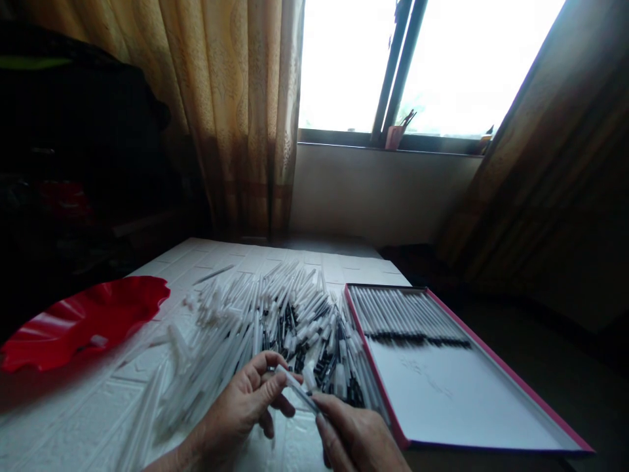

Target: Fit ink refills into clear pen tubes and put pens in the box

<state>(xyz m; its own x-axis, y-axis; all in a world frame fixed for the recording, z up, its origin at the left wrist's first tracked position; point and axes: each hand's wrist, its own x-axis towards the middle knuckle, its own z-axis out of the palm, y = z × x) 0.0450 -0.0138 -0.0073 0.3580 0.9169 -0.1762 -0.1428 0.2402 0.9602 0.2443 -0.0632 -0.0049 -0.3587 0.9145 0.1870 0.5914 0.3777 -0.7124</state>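
My left hand (246, 403) and my right hand (354, 436) meet near the front edge of the white table (73, 419). Between them they hold one clear pen (297, 388), tilted up to the left. The left fingers pinch its upper end, the right fingers grip its lower end. Just beyond the hands lies a big pile of pens and pen parts (275, 321), with clear barrels, white caps and black-tipped refills. To the right sits a shallow pink-edged box (472, 400) with a row of pens (407, 316) laid side by side at its far end.
A red wavy-rimmed dish (83, 318) rests at the table's left, with a small white piece in it. Curtains hang beyond the table, and a bright window has a pink cup (394, 136) on its sill. Dark furniture stands at left and right.
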